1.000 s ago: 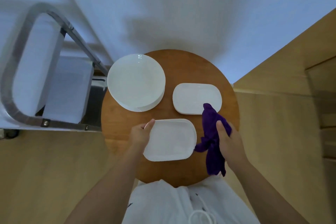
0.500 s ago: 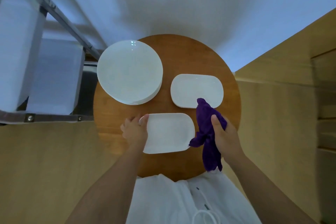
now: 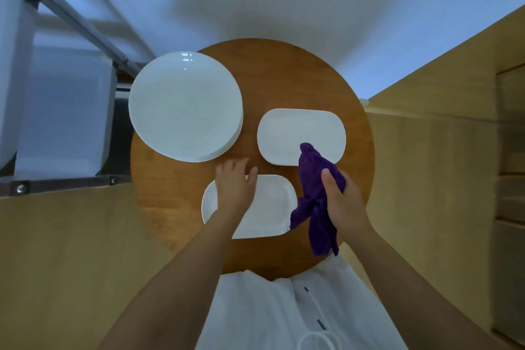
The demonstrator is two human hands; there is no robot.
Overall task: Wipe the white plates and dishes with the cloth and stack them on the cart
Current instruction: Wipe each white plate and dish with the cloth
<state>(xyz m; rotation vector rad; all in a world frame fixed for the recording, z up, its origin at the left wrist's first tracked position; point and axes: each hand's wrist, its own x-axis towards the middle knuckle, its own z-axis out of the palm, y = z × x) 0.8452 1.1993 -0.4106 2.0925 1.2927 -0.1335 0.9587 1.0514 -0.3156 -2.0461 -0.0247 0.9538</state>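
Observation:
On a round wooden table lie a stack of round white plates at the left, a white oblong dish at the right, and a second oblong dish near me. My left hand hovers flat over the near dish's far left part, fingers spread, gripping nothing. My right hand holds a bunched purple cloth to the right of the near dish; the cloth's tip overlaps the far dish's near edge.
A metal-framed cart with white shelves stands left of the table, its rail close to the round plates. Wooden cabinets run along the right. My white clothing shows below the table edge.
My left hand has let go of the near dish's left edge and moved up and over it, fingers opened. The right hand and cloth have hardly shifted. The view has moved closer.

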